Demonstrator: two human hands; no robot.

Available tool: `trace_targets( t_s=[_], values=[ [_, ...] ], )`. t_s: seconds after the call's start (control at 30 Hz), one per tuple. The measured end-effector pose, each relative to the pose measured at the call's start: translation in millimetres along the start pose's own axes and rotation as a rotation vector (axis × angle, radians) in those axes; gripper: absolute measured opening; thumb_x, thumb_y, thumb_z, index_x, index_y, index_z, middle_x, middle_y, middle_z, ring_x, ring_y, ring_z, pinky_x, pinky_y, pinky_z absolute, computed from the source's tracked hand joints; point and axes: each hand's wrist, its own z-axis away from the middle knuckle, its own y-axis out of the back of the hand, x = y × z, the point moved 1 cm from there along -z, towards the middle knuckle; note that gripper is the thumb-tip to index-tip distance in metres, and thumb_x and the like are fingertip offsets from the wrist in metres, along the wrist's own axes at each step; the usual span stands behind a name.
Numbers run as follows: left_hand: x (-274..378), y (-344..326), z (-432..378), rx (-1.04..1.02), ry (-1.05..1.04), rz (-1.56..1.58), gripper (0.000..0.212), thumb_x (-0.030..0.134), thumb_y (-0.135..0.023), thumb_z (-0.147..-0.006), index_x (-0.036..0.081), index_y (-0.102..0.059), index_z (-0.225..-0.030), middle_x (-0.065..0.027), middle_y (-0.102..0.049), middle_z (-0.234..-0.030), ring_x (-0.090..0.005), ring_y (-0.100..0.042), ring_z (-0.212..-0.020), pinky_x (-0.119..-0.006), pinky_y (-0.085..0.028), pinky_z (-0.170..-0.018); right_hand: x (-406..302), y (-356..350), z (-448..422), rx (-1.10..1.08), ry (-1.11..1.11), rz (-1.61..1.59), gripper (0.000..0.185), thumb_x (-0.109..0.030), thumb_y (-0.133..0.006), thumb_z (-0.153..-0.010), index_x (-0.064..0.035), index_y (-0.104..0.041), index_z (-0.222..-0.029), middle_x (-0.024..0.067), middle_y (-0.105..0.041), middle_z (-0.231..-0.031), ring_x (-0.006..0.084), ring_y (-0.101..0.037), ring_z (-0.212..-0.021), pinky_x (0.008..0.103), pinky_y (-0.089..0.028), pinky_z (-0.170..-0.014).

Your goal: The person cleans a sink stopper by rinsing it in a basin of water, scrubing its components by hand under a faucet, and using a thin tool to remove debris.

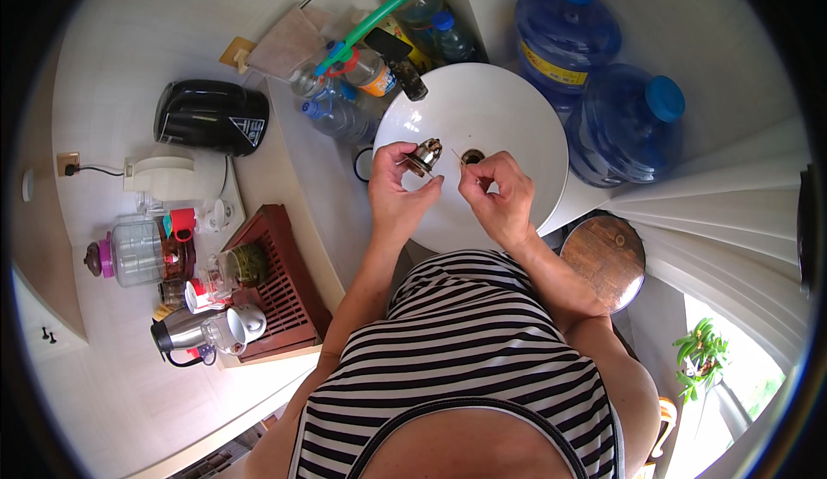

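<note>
Over a round white basin (517, 111), my left hand (397, 185) grips a metal drain stopper (425, 154) by its edge. Brown grime marks the stopper's metal. My right hand (501, 191) pinches a thin, light stick (457, 155) between thumb and fingertips, apart from the stopper. Just behind those fingertips is the basin's dark drain hole (473, 156), partly hidden by the hand. A dark faucet (402, 69) reaches over the basin's far left rim.
Plastic bottles (342, 120) and a green hand pump (375, 23) crowd the far left. Large blue water jugs (568, 39) stand at the far right. A slatted tea tray (278, 291) with cups lies left. A round wooden stool (604, 259) is at the right.
</note>
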Motion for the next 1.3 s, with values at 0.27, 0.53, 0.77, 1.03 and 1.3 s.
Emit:
trace_targets(
  t_s=[0.27, 0.53, 0.77, 1.03, 1.3],
  values=[
    [2.5, -4.8, -0.2, -0.05, 0.027, -0.023, 0.053, -0.011, -0.073, -0.065, 0.001, -0.049, -0.11, -0.0053, -0.059, -0.098, -0.0113, -0.055, -0.087, -0.025, -0.046, -0.078, 12.2, -10.1, 0.7, -0.078, -0.029, -0.016, 0.015, 0.005, -0.072, -0.071, -0.0024, -0.062, -0.078, 0.0064, -0.06, -0.074, 0.0119, -0.058, -0.057, 0.0241, -0.047, -0.049],
    [-3.2, -2.7, 1.3, 0.002, 0.025, -0.117, 0.051, -0.012, -0.073, -0.065, 0.003, -0.05, -0.109, -0.0046, -0.06, -0.097, -0.0103, -0.056, -0.086, -0.024, -0.047, -0.077, 17.3, -7.2, 5.9, -0.007, 0.108, 0.26, 0.02, -0.002, -0.076, -0.066, -0.0069, -0.059, -0.075, 0.0051, -0.056, -0.068, 0.0164, -0.056, -0.052, 0.0283, -0.045, -0.046],
    [-4.9, -2.5, 1.3, 0.012, 0.059, -0.124, 0.049, -0.006, -0.076, -0.065, 0.002, -0.05, -0.106, -0.0063, -0.06, -0.095, -0.0118, -0.057, -0.084, -0.026, -0.05, -0.075, 13.9, -12.3, 1.7, -0.106, 0.003, 0.062, 0.016, 0.005, -0.072, -0.069, -0.004, -0.059, -0.074, 0.0058, -0.057, -0.07, 0.0143, -0.057, -0.054, 0.0258, -0.047, -0.048],
    [-0.8, -1.0, 2.9, -0.015, 0.212, -0.087, 0.049, -0.01, -0.072, -0.067, 0.004, -0.047, -0.108, -0.0051, -0.058, -0.094, -0.0108, -0.058, -0.085, -0.023, -0.051, -0.071, 18.7, -9.0, 4.7, -0.079, -0.111, 0.002, 0.016, 0.002, -0.072, -0.068, -0.0057, -0.059, -0.074, 0.0057, -0.059, -0.07, 0.0155, -0.06, -0.055, 0.0263, -0.049, -0.05],
    [-2.1, -1.8, -0.1, -0.019, 0.132, 0.029, 0.048, -0.014, -0.067, -0.067, 0.005, -0.046, -0.107, -0.0041, -0.053, -0.094, -0.0094, -0.053, -0.081, -0.023, -0.051, -0.07, 23.0, -8.0, 1.2, -0.07, -0.201, -0.052, 0.014, 0.001, -0.071, -0.07, -0.0044, -0.059, -0.075, 0.0065, -0.06, -0.07, 0.015, -0.059, -0.054, 0.0261, -0.049, -0.051]
  ],
)
